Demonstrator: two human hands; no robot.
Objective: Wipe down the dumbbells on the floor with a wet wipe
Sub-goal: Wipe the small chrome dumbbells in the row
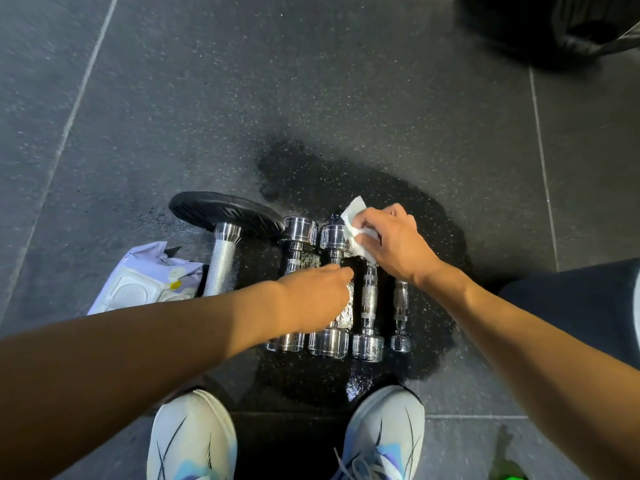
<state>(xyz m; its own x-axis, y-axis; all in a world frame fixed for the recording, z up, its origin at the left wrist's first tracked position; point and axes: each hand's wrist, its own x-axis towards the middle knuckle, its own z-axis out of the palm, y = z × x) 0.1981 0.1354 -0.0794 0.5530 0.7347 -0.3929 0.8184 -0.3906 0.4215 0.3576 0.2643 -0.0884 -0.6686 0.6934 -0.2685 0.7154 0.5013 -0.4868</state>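
Several chrome dumbbells lie side by side on the dark rubber floor, handles pointing away from me. My right hand (389,242) holds a crumpled white wet wipe (358,225) and presses it on the far head of the third dumbbell (369,299). My left hand (317,297) grips the handle of the second dumbbell (330,341), hiding most of it. The first dumbbell (299,233) lies just left of that. The smallest dumbbell (401,317) lies at the far right, untouched.
A larger bar with a black weight plate (225,211) lies left of the row. A white wet-wipe pack (145,280) sits at the left. The floor around the dumbbells is wet and dark. My white shoes (194,441) stand near them. A black bag (588,26) is top right.
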